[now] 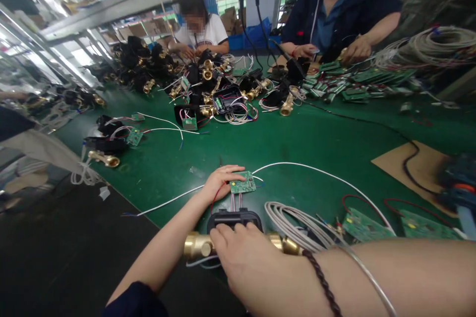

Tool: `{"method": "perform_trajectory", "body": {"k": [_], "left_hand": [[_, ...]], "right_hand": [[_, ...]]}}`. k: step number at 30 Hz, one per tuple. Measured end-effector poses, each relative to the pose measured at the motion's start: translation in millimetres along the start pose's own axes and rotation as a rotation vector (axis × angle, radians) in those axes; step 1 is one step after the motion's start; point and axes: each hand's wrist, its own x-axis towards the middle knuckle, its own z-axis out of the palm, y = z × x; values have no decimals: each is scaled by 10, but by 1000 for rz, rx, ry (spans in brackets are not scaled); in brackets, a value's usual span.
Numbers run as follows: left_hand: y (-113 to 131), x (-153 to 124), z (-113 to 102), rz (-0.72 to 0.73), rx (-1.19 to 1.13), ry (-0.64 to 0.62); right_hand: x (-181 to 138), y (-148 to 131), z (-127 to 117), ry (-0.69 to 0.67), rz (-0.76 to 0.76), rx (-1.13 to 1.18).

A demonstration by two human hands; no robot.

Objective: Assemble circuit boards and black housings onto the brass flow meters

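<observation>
Close in front of me lies a brass pipe fitting (195, 246) with a black plastic housing (232, 218) on top. My right hand (249, 257) is wrapped over the housing, its fingertips curled on the near side of the lid and covering the middle of the fitting. Just beyond, my left hand (219, 182) holds a small green circuit board (243, 183) at its left edge, thumb below and fingers along the top. Thin wires (236, 201) run from the board down to the housing. A white cable (297, 164) arcs from the board to the right.
Coiled grey cable (293, 223) and two larger circuit boards (364, 225) lie to the right. A brass fitting (104, 158) sits at the left table edge. Assemblies and boards (327, 81) are heaped farther back, where two people (204, 29) work. Cardboard (412, 168) lies right.
</observation>
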Motion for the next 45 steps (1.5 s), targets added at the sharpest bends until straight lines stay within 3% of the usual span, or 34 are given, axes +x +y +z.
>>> {"method": "perform_trajectory", "body": {"k": [7,13,16,18,20,22,26,29,30,33,35,37,40,43,45], "left_hand": [[-27,49,-25,-12,11,-73],[-42,92,-56,-34,-33,-105],[-7,105,-139,-73,-55,-80],[5,87,-238,-114,-53,-31],[7,28,-364,-171,-33,97],[33,-89,-497,-239,1,325],[354,-500,-599,-309,49,845],[852,-864,-376,-265,87,1186],[1030,-972,-251,-235,118,1214],[1455,-1220,155,-89,201,993],[1584,-1341,370,-101,195,881],[1597,-1456,512,-240,99,887],[1519,-1633,620,-509,-220,942],[1460,-1785,636,-637,-573,957],[1449,-1874,583,-624,-805,940]], "right_hand": [[109,192,-101,-145,12,189],[138,245,-75,-28,-42,146],[88,342,-276,-29,-32,212],[-33,463,-467,94,65,282],[-243,588,-614,270,192,283],[-519,678,-657,331,275,245],[-1060,761,-465,144,336,251],[-1274,839,-290,80,351,278],[-1298,873,-259,63,334,302],[-1268,946,-266,-32,242,321],[-1211,922,-332,-37,236,183],[-1167,808,-417,44,275,23],[-1148,457,-486,256,237,-221],[-1134,-39,-309,528,-19,-480],[-1099,-363,1,592,-285,-538]]}}
